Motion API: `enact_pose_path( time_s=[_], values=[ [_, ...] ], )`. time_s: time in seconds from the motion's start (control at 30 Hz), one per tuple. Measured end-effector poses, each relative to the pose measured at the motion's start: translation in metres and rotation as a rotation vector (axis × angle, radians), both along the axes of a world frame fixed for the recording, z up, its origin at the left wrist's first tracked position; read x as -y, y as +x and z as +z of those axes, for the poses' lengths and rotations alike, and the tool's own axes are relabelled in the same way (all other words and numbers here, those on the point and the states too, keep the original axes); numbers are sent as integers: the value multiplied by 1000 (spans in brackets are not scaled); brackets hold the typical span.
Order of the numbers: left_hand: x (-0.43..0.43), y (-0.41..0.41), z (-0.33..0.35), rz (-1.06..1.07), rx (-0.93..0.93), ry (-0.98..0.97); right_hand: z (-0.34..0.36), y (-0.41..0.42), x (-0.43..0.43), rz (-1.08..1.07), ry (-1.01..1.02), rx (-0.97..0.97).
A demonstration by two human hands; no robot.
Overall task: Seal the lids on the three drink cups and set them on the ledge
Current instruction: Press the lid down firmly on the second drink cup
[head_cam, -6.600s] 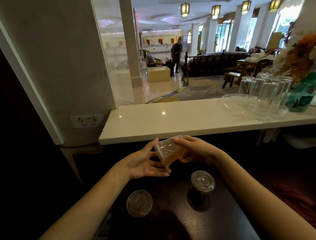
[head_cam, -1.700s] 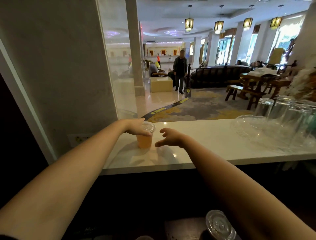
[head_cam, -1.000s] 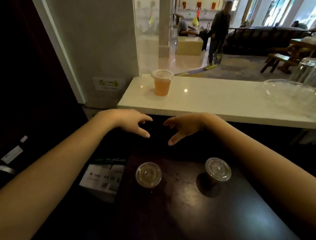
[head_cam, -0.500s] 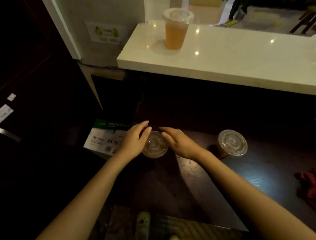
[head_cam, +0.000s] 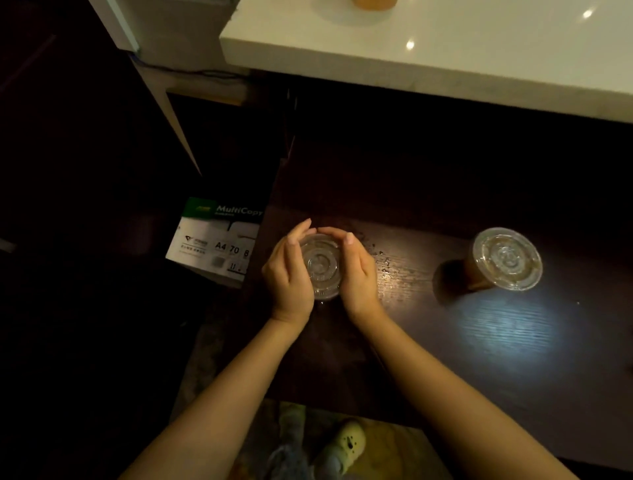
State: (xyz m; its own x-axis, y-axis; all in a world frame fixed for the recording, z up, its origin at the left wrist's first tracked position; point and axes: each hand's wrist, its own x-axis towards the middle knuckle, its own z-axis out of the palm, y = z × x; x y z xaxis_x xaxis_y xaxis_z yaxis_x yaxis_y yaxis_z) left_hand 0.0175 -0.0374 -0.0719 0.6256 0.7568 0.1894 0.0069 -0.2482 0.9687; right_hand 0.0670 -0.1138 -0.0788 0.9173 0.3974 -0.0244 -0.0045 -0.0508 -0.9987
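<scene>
Cupping the near drink cup (head_cam: 322,265) from both sides: left hand (head_cam: 287,274) against its left wall, right hand (head_cam: 356,270) against its right wall, cup directly between the palms.

- Fingers: left-hand fingers (head_cam: 297,236) and right-hand fingers (head_cam: 337,234) curved round the far side of the rim, tips nearly meeting there; pressed against the cup rather than spread. Thumbs hidden; how hard the squeeze is cannot be told.
- Clear lid (head_cam: 320,262): lying flat on the cup top, ringed pattern facing up. Whether fully snapped down cannot be told from above.
- Cup axis: upright, seen almost end-on from overhead; base on the dark tabletop (head_cam: 513,342), near its left edge.
- Bearing to the goal: white ledge (head_cam: 445,61) straight ahead of the hands and higher than the tabletop, well apart. Likely lift up and forward, lid kept level.
- Second lidded cup (head_cam: 503,260): upright on the tabletop, off to the right, nearer the right hand; untouched.
- Third cup (head_cam: 375,3): only its orange base visible at the top edge, standing on the ledge; judged already delivered.
- Progress: one of three placed, one in hand, one waiting.
- Other items: paper ream box (head_cam: 219,240) on the floor just left of the tabletop; drops of moisture on the tabletop just right of the held cup.
</scene>
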Motion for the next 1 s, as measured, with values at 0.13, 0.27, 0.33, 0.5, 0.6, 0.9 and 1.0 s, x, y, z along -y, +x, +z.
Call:
enact_pose_path(
  time_s=[0.13,0.27,0.33,0.5,0.6,0.9,1.0],
  values=[
    [0,1,-2,5,23,-3,-4,0,-3,-25,83,-38],
    [1,2,0,2,10,-8,-3,-1,-3,-29,101,-68],
    [0,1,0,-15,5,-10,-4,-1,-2,-22,79,-60],
    [0,3,1,-147,-36,-39,-4,-4,11,-39,10,-46],
    [5,7,3,-283,-30,-82,-4,-8,29,-64,-46,-20],
    [10,38,2,-395,-11,1,5,-36,82,-187,-153,-11],
    [8,53,6,-402,-27,114,4,-53,91,-265,-148,-1]
  ],
)
